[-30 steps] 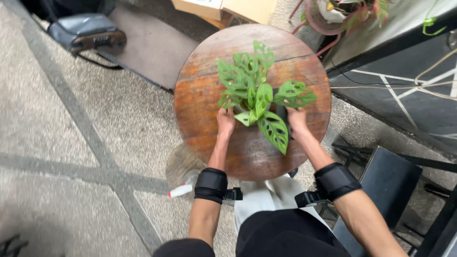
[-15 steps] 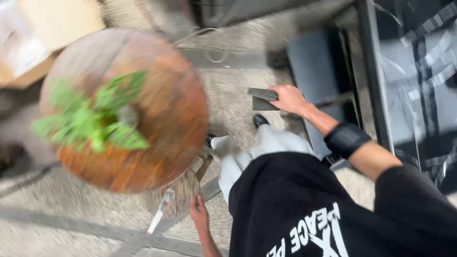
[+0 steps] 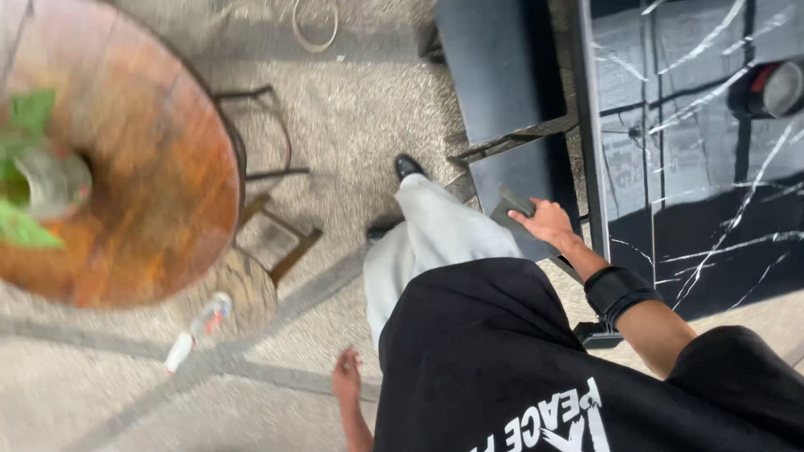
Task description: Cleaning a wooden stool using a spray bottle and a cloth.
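Note:
My right hand (image 3: 548,223) reaches down to the edge of a black seat (image 3: 536,172) and closes on a small dark grey flat object (image 3: 511,202). A black band wraps that wrist. At my side my left hand (image 3: 345,377) hangs low with its fingers loosely apart and nothing in it. To the left stands a round wooden table (image 3: 159,192). On it, blurred at the frame's left edge, is a green leafy plant (image 3: 29,117) in a clear pot. My black shirt and light grey trousers fill the lower middle.
A small clear spray bottle (image 3: 197,328) lies on the speckled floor beneath the round table, beside its metal stand (image 3: 280,238). A black marble-patterned tabletop (image 3: 695,184) is at the right, with a round red-and-black object (image 3: 775,88) on it. A wire loop (image 3: 314,21) lies at the top.
Both hands have left the plant on the round table. I have turned right; my right hand has reached the dark flat object by the black seat, and my left hand has dropped to my side.

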